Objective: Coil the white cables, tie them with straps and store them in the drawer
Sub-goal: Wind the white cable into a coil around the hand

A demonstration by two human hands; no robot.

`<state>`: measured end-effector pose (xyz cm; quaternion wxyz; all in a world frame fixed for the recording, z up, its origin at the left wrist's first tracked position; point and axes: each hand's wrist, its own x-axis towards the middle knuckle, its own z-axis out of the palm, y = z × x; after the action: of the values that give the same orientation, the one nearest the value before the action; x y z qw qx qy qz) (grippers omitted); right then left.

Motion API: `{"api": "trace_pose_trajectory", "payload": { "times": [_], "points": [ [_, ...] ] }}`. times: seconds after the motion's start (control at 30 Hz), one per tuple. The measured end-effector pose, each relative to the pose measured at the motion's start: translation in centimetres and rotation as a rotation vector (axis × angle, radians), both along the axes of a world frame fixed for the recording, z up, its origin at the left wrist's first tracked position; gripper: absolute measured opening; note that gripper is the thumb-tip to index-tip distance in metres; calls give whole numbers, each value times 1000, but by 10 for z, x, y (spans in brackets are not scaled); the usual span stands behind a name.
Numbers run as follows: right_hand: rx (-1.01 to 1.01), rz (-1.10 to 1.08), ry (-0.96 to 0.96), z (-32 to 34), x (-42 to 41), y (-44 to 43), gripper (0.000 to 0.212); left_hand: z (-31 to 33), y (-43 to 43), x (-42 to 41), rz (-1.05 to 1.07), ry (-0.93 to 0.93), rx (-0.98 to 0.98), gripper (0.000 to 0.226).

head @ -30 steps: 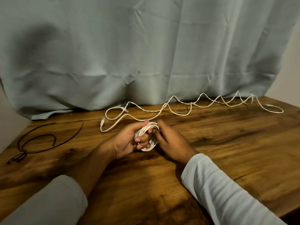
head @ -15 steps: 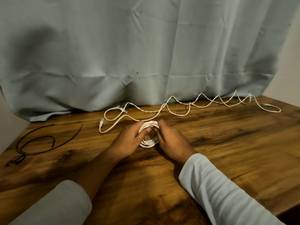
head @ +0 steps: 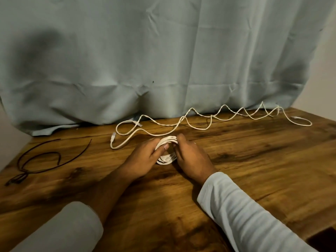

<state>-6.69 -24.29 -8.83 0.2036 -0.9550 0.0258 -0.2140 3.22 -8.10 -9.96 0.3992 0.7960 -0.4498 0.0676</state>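
Two hands hold a small white coil point(head: 166, 157) near the middle of the wooden tabletop point(head: 254, 170). The left hand point(head: 143, 160) curls its fingers round the coil's left side, thumb on top. The right hand point(head: 190, 159) curls its fingers round the right side. If either grip loosens, the springy loops may fan open. The loops are thin and unevenly stacked. A second white cable point(head: 200, 122) sprawls along the far edge, and dark straps point(head: 41, 159) lie near the left edge.

No readable text — no labels, brands or numbers (anywhere).
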Motion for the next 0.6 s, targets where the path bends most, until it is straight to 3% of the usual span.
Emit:
{"api": "trace_pose_trajectory", "payload": {
  "times": [0.07,0.2,0.33,0.4,0.6],
  "points": [
    [-5,-1,-7,0,-1,0,14,0,0,-1,-12,-18,-5,25],
    [-55,-20,-65,-1,-1,1,16,2,0,-1,119,-231,63,36],
    [-10,-31,1,-1,-2,4,17,-1,3,1,126,-135,121,57],
    [12,-32,-13,-2,-3,5,12,-2,3,2,156,-190,137,59],
    [74,-32,15,-9,5,3,13,-1,3,-1,-5,84,-6,23]
  ]
}}
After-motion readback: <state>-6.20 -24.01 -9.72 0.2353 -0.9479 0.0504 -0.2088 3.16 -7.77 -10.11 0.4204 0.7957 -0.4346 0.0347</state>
